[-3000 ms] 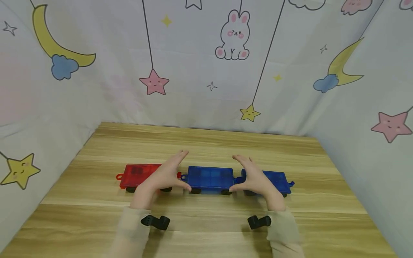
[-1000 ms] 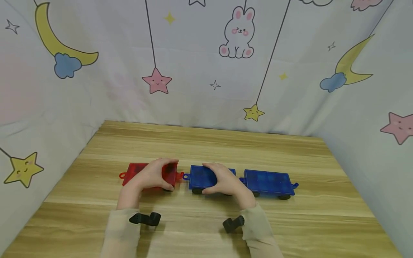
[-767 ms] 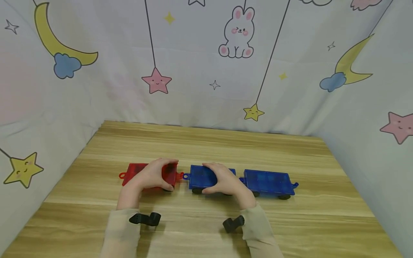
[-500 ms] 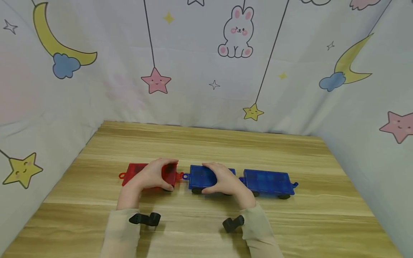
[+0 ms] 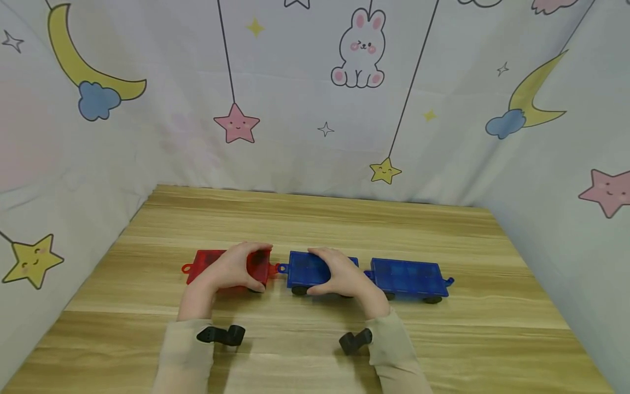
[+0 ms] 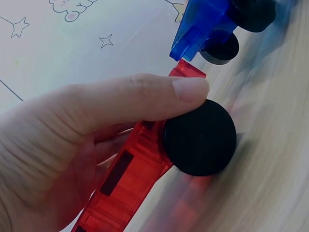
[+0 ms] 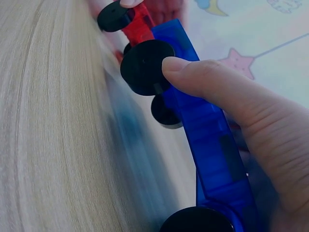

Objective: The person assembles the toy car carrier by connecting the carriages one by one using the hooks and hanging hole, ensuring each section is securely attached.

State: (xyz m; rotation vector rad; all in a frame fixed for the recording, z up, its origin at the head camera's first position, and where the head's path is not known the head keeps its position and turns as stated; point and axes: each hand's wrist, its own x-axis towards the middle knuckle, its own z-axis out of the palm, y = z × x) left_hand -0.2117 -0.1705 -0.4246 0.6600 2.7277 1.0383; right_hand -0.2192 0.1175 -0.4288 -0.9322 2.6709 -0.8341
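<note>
A red toy train car (image 5: 258, 265) and two translucent blue ones stand in a row on black wheels. My left hand (image 5: 228, 271) grips the red car near its right end, the thumb along the near side beside a wheel (image 6: 200, 137). The middle blue car (image 5: 302, 271) is held in my right hand (image 5: 342, 273), its thumb by the left wheel (image 7: 145, 67). The red hook (image 5: 274, 268) meets the blue ring (image 5: 283, 268); whether they are linked I cannot tell. The right blue car (image 5: 407, 276) trails behind, next to the middle car. My far fingers are mostly hidden.
The cars stand on a wood-grain table (image 5: 315, 219). White cloth (image 5: 295, 164) with printed stars, moons and a rabbit hangs behind and on both sides. A black wrist camera (image 5: 223, 335) sits on each sleeve.
Since three seconds ago, my left hand has shifted left along the red car, and my right hand has moved left onto the middle blue car. Lately the blue cars edged slightly toward the red one.
</note>
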